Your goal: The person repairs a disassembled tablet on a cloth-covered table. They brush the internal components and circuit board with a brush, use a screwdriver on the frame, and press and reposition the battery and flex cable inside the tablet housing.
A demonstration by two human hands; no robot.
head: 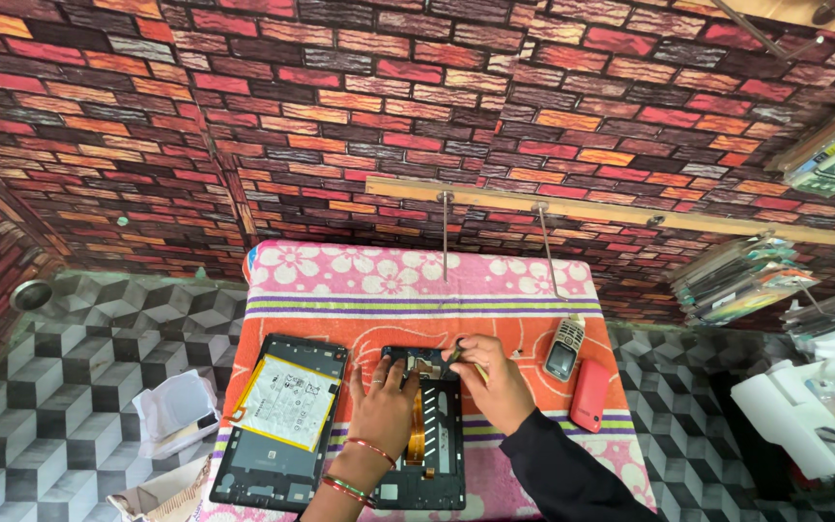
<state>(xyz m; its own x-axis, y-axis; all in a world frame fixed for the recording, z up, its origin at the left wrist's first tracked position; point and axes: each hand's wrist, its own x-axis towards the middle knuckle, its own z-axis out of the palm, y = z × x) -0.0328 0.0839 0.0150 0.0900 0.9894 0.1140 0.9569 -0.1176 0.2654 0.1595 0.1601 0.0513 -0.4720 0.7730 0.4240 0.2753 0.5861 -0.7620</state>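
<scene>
The opened black tablet frame with orange ribbon cable [429, 435] lies on the pink flowered towel [359, 275], under both hands. Left hand [384, 406] rests flat on its upper edge, fingers spread, gripping nothing. Right hand [495, 382] is pinched around a thin yellowish tool [471, 362] at the frame's top. Judged: internal dismantling in hand; next move needs fine, steady leverage. The black back panel with white battery [287, 416] lies just beside; the small grey keypad phone [564, 346] and red phone cover [590, 394] lie near, obstructing nothing.

Left hand [384, 401] lies flat, palm down — right hand [497, 382] curled, fingers [464, 350] pinched together.
</scene>
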